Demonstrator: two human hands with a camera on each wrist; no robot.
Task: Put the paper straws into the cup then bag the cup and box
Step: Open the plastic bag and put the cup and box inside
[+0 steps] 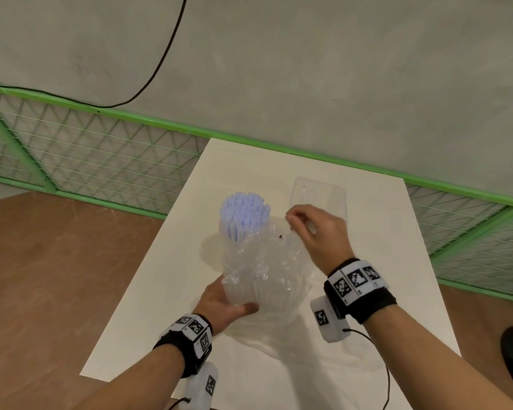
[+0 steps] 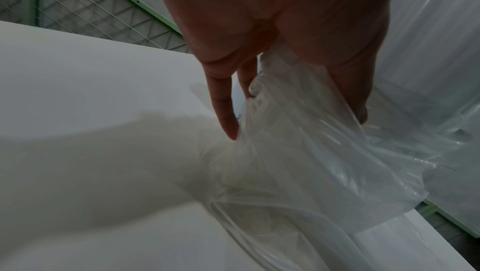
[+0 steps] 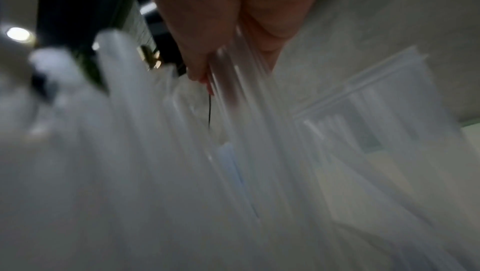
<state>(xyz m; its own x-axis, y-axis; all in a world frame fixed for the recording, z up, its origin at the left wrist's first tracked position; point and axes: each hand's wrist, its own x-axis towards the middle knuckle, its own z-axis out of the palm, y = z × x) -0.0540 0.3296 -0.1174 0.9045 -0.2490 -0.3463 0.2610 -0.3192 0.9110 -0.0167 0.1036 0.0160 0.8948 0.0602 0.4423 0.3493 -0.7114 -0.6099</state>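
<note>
Many straws [image 1: 245, 213] upright in bag [image 1: 264, 270], both hands' grip pinching bag, box [image 1: 319, 192] behind.

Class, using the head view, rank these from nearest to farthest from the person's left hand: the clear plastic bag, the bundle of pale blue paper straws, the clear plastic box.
1. Clear plastic bag: gripped by the left hand.
2. Pale blue paper straws: upright, beyond the bag.
3. Clear plastic box: farthest, toward the table's back right.

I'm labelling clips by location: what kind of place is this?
Probably a staged indoor recording spot, not a home or shop: a bare white table against a plain concrete wall, a green mesh fence, and tracking markers on both wrists.
</note>
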